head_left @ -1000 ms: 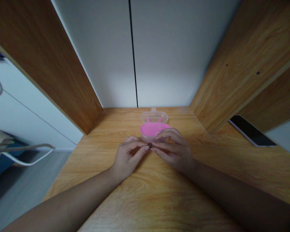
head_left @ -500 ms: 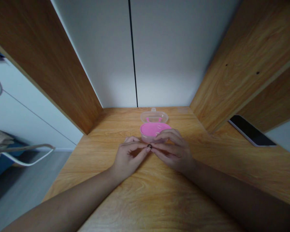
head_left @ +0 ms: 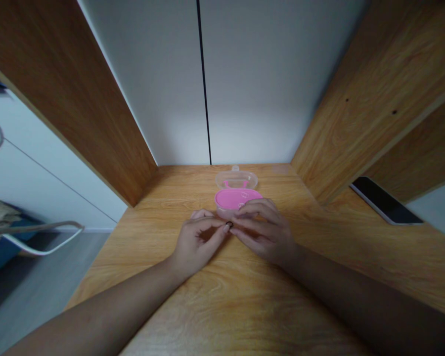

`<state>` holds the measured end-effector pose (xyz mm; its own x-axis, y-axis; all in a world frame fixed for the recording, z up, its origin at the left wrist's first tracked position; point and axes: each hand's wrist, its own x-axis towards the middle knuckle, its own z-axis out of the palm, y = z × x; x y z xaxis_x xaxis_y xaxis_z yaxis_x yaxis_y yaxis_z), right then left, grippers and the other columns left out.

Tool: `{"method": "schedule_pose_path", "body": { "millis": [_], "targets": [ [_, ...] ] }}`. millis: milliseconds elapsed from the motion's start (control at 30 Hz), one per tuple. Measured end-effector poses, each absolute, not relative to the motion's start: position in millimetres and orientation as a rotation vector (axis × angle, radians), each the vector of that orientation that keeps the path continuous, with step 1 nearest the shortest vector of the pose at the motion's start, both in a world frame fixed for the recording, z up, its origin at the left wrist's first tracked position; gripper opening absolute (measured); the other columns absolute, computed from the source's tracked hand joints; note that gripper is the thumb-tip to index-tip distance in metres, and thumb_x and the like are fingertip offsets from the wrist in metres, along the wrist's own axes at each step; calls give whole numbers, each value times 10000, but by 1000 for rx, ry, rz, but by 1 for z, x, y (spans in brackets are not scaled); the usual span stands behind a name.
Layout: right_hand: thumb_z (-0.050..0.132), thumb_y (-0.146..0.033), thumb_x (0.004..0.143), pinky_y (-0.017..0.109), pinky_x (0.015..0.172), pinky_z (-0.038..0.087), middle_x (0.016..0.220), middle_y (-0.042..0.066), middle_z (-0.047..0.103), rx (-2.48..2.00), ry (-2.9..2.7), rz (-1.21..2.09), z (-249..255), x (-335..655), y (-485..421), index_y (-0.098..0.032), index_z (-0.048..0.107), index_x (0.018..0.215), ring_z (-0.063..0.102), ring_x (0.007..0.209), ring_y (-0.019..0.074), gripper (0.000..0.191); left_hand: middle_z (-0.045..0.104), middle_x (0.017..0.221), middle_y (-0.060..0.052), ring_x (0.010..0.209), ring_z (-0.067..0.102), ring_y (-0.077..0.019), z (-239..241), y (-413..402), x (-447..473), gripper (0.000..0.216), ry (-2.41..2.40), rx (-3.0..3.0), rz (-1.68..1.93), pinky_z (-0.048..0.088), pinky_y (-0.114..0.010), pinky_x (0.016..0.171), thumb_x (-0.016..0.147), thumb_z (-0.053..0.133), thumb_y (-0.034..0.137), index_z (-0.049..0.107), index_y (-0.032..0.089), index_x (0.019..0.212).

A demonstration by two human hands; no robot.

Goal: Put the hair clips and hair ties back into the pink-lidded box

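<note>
My left hand (head_left: pixel 196 243) pinches a dark loop (head_left: pixel 231 224) between thumb and forefinger; my right hand (head_left: pixel 270 233) has its fingertips at the loop's right side, though I can't tell whether they grip it. Just beyond is the pink box (head_left: pixel 230 199), partly behind my right fingers, its clear lid (head_left: pixel 236 179) on the far side. The phone (head_left: pixel 387 200) lies well to the right on the table (head_left: pixel 222 306).

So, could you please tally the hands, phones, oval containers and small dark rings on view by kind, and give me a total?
Left hand and right hand: 2
Phone: 1
Oval container, its clear lid counted in: 1
Small dark ring: 1
Total: 5
</note>
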<state>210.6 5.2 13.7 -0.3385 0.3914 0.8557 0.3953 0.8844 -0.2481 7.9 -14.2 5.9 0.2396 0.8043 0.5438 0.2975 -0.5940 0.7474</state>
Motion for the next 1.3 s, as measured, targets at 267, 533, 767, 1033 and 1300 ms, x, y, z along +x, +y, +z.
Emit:
{"method": "schedule_pose_path", "body": {
  "millis": [267,533,767,1033,1300],
  "targets": [
    [769,-176,806,386,788,533,963,26,732,-562,-1962,-26,15,211,5,-299,719,1007,677,873,189,241,737,784,-33,763,620,-163,6,-13,7,120,979,2037,1329,462,-324,762,906,656,239,765,213,864],
    [759,-164,783,391,796,528,964,14,719,-640,-1926,44,14,212,6,-322,721,1004,664,901,199,274,745,826,-54,798,647,-183,10,-15,8,164,1011,2033,1276,481,-339,781,929,615,262,759,209,873],
    [740,-215,801,408,819,547,992,48,681,-938,-1711,108,13,213,13,-287,755,911,654,931,217,132,715,1029,-76,981,644,-207,6,-16,7,171,1117,2092,1354,485,-382,913,914,594,191,687,213,1056],
    [751,-272,799,414,890,553,1017,66,648,-1121,-1441,218,0,219,32,-237,773,881,645,962,216,92,338,1561,-136,1398,386,-326,3,-18,7,625,1356,2404,1058,339,-542,1113,891,596,247,406,289,1485],
    [757,-289,786,413,889,558,1038,75,628,-1120,-1466,255,-1,217,32,-229,776,856,640,983,220,94,351,1554,-135,1408,383,-319,2,-18,7,553,1281,2430,1017,358,-533,1112,898,577,229,455,277,1435]
  ]
}}
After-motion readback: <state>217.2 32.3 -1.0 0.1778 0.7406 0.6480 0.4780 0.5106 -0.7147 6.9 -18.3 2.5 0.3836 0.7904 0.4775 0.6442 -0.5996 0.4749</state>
